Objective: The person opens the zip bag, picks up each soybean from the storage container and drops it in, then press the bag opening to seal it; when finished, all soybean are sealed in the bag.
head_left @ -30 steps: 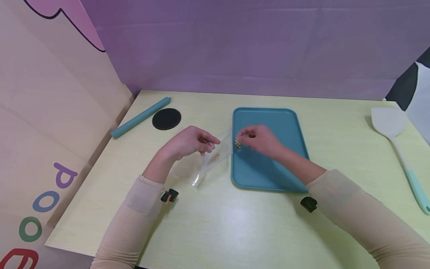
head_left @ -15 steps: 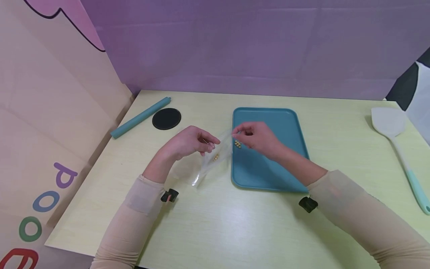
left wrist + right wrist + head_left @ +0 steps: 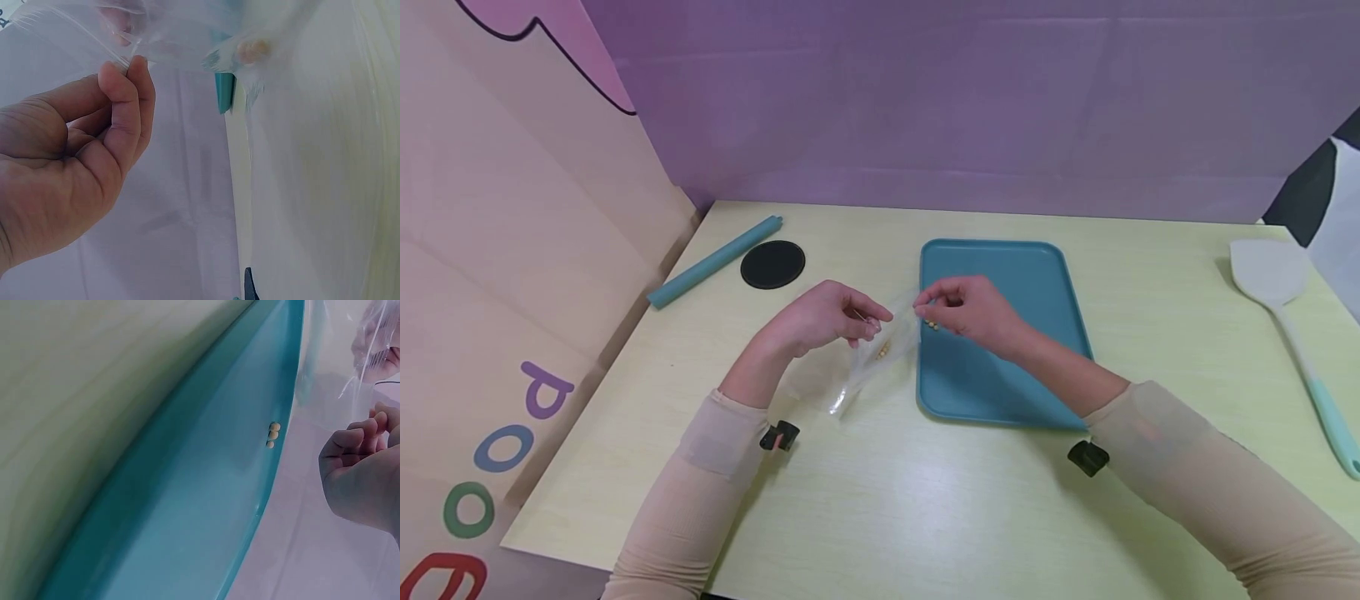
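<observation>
My left hand [image 3: 838,321] pinches the edge of a clear plastic zip bag [image 3: 861,375] between thumb and fingertips. A few small round tan beans [image 3: 882,351] lie inside it. My right hand [image 3: 973,308] reaches over the left side of a blue tray [image 3: 1000,383], fingers curled, fingertips together right at the bag's right edge; the right wrist view shows the film meeting these fingertips. Whether a bean is between them I cannot tell. Several loose beans [image 3: 274,434] lie on the tray against its rim, partly covered by my right hand in the head view.
A teal rod-like roll [image 3: 715,262] and a black round disc [image 3: 772,265] lie at the back left of the pale table [image 3: 880,517]. At the far right lies a white spatula [image 3: 1270,271] with a mint handle. A purple backdrop [image 3: 925,108] stands behind.
My right hand has moved up and left from beside the loose beans to the bag's edge, then dipped slightly. The left hand and the bag have stayed nearly still.
</observation>
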A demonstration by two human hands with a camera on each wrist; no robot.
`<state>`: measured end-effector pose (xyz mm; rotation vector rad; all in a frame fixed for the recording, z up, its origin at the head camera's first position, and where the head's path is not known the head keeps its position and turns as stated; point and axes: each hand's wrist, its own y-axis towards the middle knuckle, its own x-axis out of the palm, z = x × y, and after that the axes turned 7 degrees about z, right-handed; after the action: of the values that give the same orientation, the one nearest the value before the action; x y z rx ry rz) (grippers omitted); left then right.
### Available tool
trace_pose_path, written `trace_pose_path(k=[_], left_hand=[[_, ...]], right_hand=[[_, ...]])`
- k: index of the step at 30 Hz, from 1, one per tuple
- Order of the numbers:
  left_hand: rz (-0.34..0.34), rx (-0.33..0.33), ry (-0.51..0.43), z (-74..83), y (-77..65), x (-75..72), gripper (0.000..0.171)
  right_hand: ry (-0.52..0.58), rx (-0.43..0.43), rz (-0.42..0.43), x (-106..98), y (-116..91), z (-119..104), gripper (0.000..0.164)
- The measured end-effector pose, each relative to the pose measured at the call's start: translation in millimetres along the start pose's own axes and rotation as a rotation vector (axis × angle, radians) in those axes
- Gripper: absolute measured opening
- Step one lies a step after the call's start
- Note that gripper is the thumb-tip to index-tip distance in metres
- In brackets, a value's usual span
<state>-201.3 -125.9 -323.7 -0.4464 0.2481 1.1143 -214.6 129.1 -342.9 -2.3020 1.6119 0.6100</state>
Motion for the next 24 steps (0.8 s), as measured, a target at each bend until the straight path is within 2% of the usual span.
trace_pose_path(k=[13,24], left_hand=[[0.004,-0.012,-0.003,0.7,-0.4,0.6,0.030],[0.003,-0.016,-0.001,0.2,0.3,0.5,0.030]], right_hand=[[-0.020,0.008,0.033,-7.3,4.9,13.2,0.026],[-0.210,0.031,0.088,-5.3,11.1,35.5,0.017]])
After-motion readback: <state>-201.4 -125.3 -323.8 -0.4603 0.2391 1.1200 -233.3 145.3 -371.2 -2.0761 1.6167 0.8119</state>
